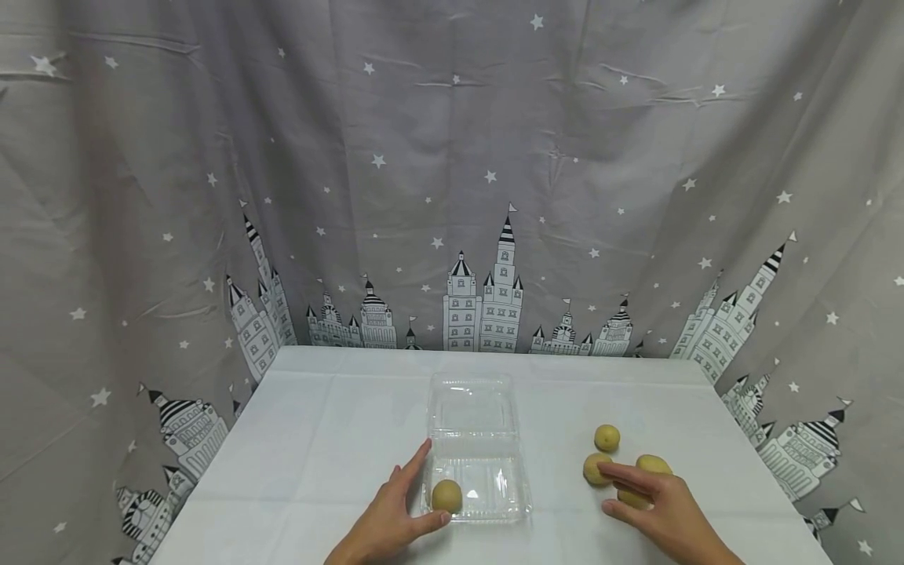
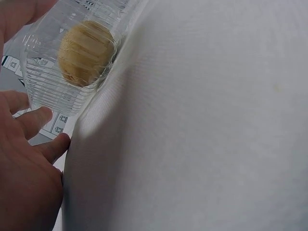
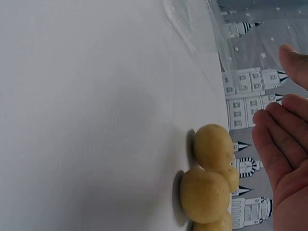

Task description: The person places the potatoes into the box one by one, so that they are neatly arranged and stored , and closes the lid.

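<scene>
A clear plastic clamshell container point(image 1: 494, 486) lies on the white table with its lid folded back. One potato point(image 1: 446, 497) sits in the near left corner of its base; the left wrist view shows this potato point(image 2: 86, 53) through the ribbed wall. My left hand point(image 1: 391, 514) is at that corner, fingers spread along the left side and thumb at the front edge. To the right, my right hand point(image 1: 667, 514) hovers over several loose potatoes point(image 1: 606, 438), partly covering them. In the right wrist view its fingers point(image 3: 279, 139) are extended, apart from the potatoes point(image 3: 204, 195), and hold nothing.
The white tablecloth point(image 1: 339, 439) covers the table. Behind and beside it hangs a grey curtain point(image 1: 424, 157) printed with stars and castles. The container's lid point(image 1: 472, 404) lies flat toward the far edge.
</scene>
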`<state>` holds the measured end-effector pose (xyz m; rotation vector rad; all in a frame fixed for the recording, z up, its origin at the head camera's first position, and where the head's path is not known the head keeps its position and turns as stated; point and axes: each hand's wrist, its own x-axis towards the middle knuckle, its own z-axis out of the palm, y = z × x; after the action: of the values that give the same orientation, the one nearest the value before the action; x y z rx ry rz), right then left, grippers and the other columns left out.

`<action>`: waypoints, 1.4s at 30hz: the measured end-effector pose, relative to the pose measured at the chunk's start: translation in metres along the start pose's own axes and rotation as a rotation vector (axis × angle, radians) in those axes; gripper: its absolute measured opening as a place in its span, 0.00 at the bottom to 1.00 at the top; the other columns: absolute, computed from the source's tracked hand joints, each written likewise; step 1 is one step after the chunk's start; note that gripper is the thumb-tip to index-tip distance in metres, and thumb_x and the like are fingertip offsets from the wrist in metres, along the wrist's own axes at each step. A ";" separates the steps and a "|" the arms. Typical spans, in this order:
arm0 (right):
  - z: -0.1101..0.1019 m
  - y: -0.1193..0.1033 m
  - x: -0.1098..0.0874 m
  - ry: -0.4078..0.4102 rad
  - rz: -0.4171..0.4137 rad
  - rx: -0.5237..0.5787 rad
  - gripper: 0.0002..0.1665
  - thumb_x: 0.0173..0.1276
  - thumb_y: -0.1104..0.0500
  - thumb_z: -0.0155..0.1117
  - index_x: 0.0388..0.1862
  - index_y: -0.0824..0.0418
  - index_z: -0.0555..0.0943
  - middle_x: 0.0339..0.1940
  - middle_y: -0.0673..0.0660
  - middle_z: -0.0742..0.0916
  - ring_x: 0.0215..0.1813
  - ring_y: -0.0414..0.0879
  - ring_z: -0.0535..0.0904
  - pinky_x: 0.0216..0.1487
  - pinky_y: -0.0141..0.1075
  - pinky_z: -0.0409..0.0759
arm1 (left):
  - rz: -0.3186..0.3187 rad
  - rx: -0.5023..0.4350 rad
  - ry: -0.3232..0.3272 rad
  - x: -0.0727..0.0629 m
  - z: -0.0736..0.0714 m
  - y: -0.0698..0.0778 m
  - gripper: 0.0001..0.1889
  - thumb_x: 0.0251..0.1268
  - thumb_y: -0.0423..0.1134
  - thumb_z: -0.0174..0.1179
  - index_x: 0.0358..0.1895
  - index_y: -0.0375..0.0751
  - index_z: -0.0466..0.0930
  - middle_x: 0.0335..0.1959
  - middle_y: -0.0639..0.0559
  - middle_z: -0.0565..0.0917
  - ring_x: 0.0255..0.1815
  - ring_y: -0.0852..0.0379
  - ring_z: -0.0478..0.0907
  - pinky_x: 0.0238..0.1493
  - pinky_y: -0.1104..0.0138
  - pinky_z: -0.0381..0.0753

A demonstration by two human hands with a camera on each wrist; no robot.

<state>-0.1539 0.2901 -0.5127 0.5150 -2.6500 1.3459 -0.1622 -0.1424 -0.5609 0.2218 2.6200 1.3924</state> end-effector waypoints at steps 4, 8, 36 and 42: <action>-0.007 0.002 -0.005 0.024 0.029 -0.054 0.26 0.65 0.59 0.85 0.61 0.62 0.90 0.58 0.58 0.94 0.57 0.29 0.88 0.57 0.27 0.89 | -0.002 -0.001 0.000 0.000 0.000 -0.001 0.60 0.58 0.63 0.80 0.91 0.63 0.53 0.89 0.38 0.61 0.83 0.08 0.47 0.72 0.13 0.52; -0.015 0.004 -0.007 -0.023 0.170 -0.061 0.29 0.67 0.54 0.84 0.65 0.61 0.89 0.62 0.58 0.93 0.58 0.39 0.91 0.59 0.30 0.89 | 0.000 -0.003 -0.001 -0.001 0.000 -0.002 0.60 0.58 0.62 0.80 0.91 0.64 0.53 0.89 0.38 0.61 0.83 0.08 0.46 0.72 0.13 0.51; -0.042 0.028 -0.034 -0.030 0.515 -0.090 0.39 0.69 0.49 0.82 0.71 0.69 0.83 0.67 0.65 0.89 0.64 0.57 0.90 0.57 0.30 0.90 | 0.009 -0.021 -0.007 0.000 0.000 -0.002 0.60 0.59 0.61 0.80 0.91 0.62 0.53 0.89 0.37 0.60 0.83 0.08 0.44 0.72 0.12 0.50; -0.043 0.034 -0.033 -0.014 0.553 -0.071 0.40 0.68 0.49 0.83 0.71 0.71 0.82 0.67 0.67 0.89 0.65 0.60 0.90 0.56 0.31 0.90 | 0.005 -0.021 -0.009 -0.001 0.000 -0.001 0.59 0.60 0.62 0.80 0.91 0.63 0.52 0.90 0.38 0.59 0.83 0.08 0.44 0.72 0.12 0.50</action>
<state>-0.1370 0.3510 -0.5217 -0.2443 -2.9616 1.3516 -0.1615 -0.1433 -0.5616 0.2311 2.5979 1.4162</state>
